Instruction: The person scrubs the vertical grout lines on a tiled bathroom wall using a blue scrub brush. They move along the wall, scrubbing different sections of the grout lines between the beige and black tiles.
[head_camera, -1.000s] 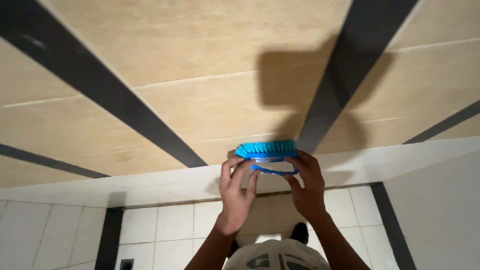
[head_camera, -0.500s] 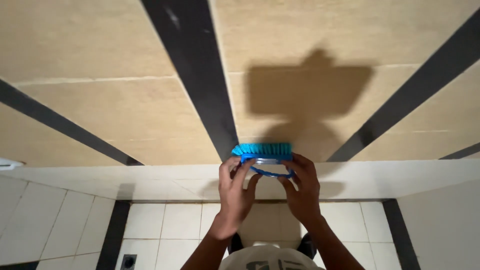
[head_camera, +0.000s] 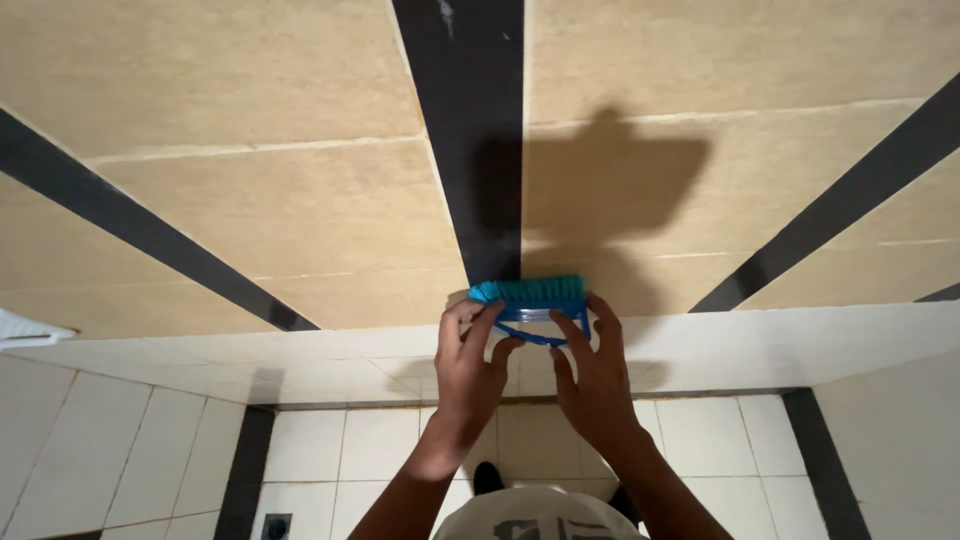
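The scrubbing brush (head_camera: 530, 300) looked like glossy blue plastic, with stiff teal bristles. Above it, the beige wall tiles (head_camera: 300, 200) appeared matt and faintly grained, crossed by smooth black bands (head_camera: 470, 130). Below it, the white tiles (head_camera: 380, 440) looked smooth and slightly glossy.

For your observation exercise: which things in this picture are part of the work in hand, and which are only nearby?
In the work:
blue scrubbing brush
left hand
right hand
beige wall tile with black stripes

Only nearby:
white ledge
white floor tiles
small floor drain
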